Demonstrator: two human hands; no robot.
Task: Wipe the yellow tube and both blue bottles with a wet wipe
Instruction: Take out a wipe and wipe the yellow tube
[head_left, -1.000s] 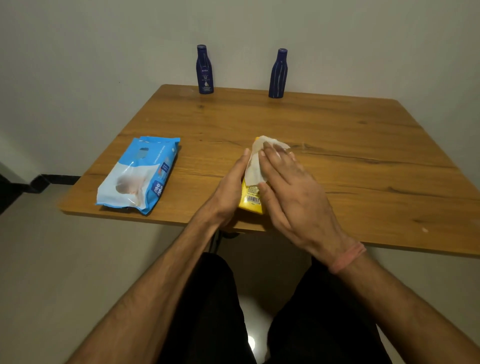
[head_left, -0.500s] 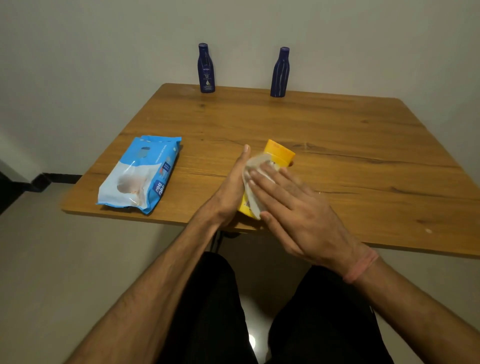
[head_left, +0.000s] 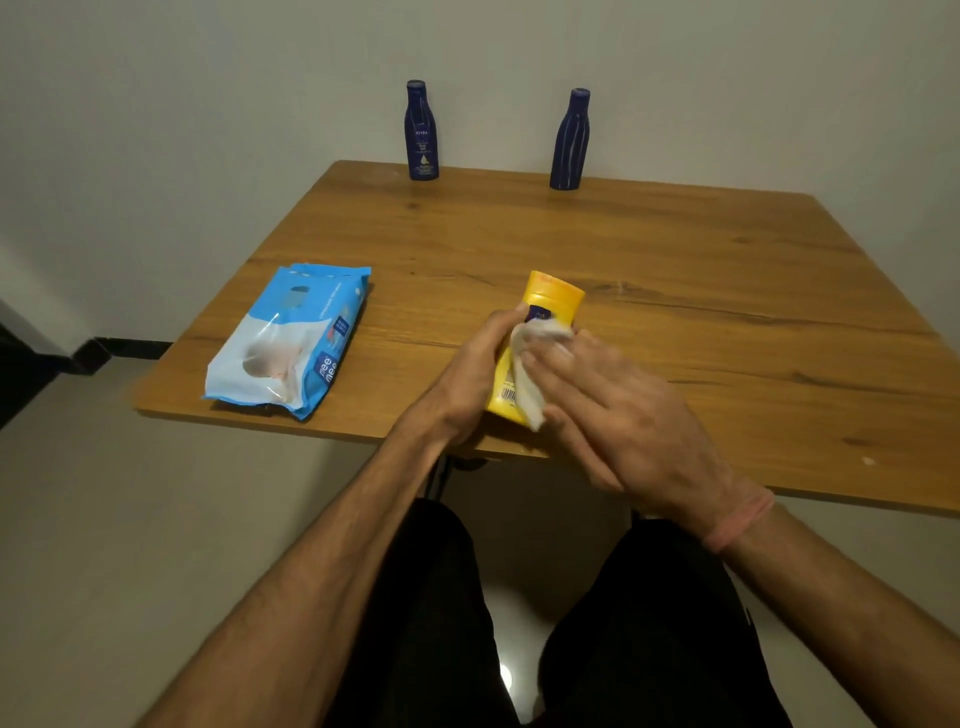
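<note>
The yellow tube (head_left: 551, 300) lies near the front edge of the wooden table (head_left: 675, 291), cap end pointing away from me. My left hand (head_left: 467, 371) grips its left side. My right hand (head_left: 618, 410) presses a white wet wipe (head_left: 535, 364) onto the tube's top with straight fingers, covering its lower half. Two dark blue bottles stand upright at the table's far edge against the wall: the left blue bottle (head_left: 421, 132) with a label facing me, and the right blue bottle (head_left: 570, 140).
A blue and white pack of wet wipes (head_left: 291, 340) lies flat on the table's left side, near the front edge. A pale wall runs behind the table. My dark-clothed legs are under the front edge.
My right hand slid the wipe back along the tube toward me, uncovering the yellow cap end. My left hand stayed on the tube's left side.
</note>
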